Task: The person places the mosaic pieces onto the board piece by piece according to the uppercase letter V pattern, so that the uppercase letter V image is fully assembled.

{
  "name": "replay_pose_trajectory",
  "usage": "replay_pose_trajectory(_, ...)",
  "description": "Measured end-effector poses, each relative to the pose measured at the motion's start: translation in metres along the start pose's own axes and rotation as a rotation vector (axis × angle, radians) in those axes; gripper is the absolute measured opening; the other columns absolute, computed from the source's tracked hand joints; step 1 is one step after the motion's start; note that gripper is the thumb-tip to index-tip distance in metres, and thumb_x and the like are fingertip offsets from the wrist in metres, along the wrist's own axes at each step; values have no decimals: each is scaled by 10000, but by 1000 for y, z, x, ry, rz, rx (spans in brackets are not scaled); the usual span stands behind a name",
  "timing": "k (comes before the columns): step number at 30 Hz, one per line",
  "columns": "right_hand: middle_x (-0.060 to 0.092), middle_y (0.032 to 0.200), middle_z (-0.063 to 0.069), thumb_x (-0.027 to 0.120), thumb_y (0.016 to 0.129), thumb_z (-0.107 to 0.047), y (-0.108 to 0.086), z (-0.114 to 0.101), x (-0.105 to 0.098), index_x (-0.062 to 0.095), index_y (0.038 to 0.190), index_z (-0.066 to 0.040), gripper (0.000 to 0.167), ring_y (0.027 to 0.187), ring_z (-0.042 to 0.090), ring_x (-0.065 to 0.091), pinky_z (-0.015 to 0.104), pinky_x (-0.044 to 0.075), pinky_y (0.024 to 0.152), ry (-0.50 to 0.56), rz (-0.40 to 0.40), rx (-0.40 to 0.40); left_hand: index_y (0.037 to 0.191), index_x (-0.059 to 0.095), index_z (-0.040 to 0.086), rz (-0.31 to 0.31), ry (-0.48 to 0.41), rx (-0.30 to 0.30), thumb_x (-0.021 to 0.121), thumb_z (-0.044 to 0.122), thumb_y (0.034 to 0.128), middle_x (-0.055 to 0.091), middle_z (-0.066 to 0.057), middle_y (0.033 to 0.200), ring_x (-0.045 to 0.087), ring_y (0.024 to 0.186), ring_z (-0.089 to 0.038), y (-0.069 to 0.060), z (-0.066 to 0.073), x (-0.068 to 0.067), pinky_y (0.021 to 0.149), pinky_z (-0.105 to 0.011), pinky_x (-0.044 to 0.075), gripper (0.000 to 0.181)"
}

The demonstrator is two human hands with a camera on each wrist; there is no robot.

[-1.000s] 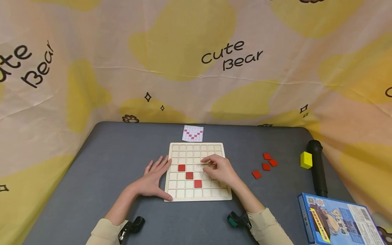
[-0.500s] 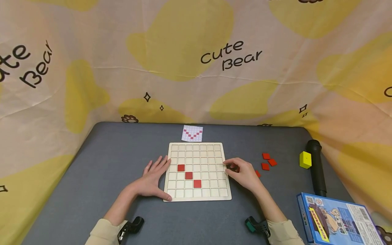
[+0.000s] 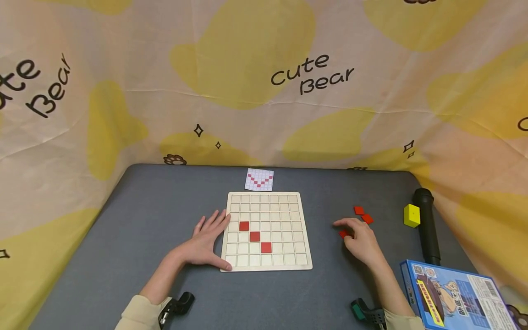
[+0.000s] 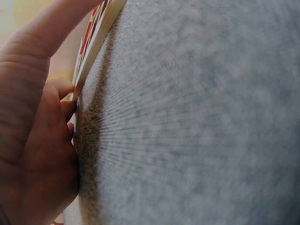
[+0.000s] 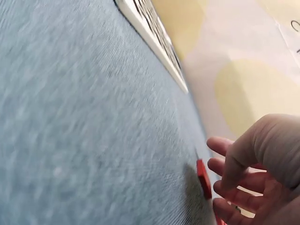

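A cream grid board lies on the table, with three red square tiles in a descending diagonal; one is the red tile in the middle. My left hand rests along the board's left edge, its fingers spread and thumb at the near corner. To the right of the board, my right hand hovers over a loose red tile, thumb and fingers apart. In the right wrist view that red tile lies close to the fingertips, with a gap to them. Two more loose tiles lie beyond the hand.
A small card with a red V of squares on a grid lies behind the board. At the right stand a yellow block, a black microphone and a blue box. A patterned cloth hangs behind the table.
My right hand has moved right, from above the board to the loose red tiles, and now covers one of them. My left hand has stayed on the board's edge.
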State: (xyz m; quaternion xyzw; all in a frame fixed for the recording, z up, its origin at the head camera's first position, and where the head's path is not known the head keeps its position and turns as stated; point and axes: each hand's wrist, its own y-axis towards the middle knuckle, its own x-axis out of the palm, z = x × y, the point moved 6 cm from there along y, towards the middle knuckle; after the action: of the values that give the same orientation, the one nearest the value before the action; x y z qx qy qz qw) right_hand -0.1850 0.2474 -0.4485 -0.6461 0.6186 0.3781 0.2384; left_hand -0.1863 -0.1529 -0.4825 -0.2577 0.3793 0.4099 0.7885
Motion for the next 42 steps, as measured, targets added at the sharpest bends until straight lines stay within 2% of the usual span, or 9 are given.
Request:
replay_pose_trajectory(7,645,1101,116,655,798,76,-3,7,3,709,1098,-61,335,885,237,620,366,524,761,41,-15,38,1568,135,59,-9,4,0,805,669,616,63,-137,1626,-21,1482,-339,0,0,0,1112,-576,-53,1314)
replay_pose_trajectory(14,648,1011,85,759,807,-15,1,11,7,703,1129,-43,328,850,198,602,260,523,720,65,4,60,1569,138,64,-8,5,4,803,677,612,62,-134,1627,-19,1483,-335,1,1,1,1112,-578,-51,1316)
replay_pose_trajectory(21,650,953,49,748,775,4,2,11,7,703,1123,-47,354,790,157,574,250,487,678,49,7,32,1568,142,64,-7,6,3,811,664,611,66,-136,1626,-17,1483,-337,1,2,0,1112,-577,-50,1313)
replay_pose_trajectory(28,638,872,8,800,793,-92,5,10,14,722,1068,-78,286,682,74,536,247,439,630,66,48,19,1567,143,60,-7,7,0,814,656,613,69,-142,1625,-12,1482,-345,0,2,-1,1110,-581,-50,1310)
replay_pose_trajectory(33,650,863,14,803,799,-116,10,5,20,728,1057,-95,270,657,68,527,240,423,611,110,63,12,1566,147,58,-3,9,-3,817,652,612,72,-144,1624,-8,1481,-348,-1,2,-2,1111,-585,-44,1309)
replay_pose_trajectory(42,651,931,23,794,819,-157,19,-13,38,724,1086,-131,277,682,106,535,248,429,596,179,12,31,1568,137,59,-2,0,-8,820,646,610,70,-138,1626,-10,1482,-343,-2,2,-2,1115,-577,-48,1315)
